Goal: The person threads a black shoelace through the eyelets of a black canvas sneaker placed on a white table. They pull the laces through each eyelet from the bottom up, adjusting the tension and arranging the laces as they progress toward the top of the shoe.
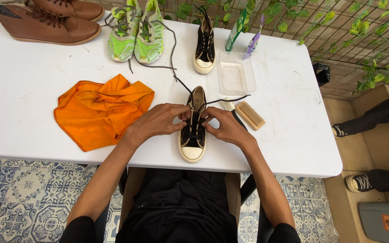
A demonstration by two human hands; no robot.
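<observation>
- Tabletop, white, carries the black sneaker at its near edge, toe toward the person.
- Lacing looks under way: left hand and right hand each pinch the black lace; next comes an even pull.
- Orange cloth and brush flank it, clear of both hands.

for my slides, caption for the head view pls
Both hands, left hand and right hand, work the laces of a black sneaker on a white table.
</observation>
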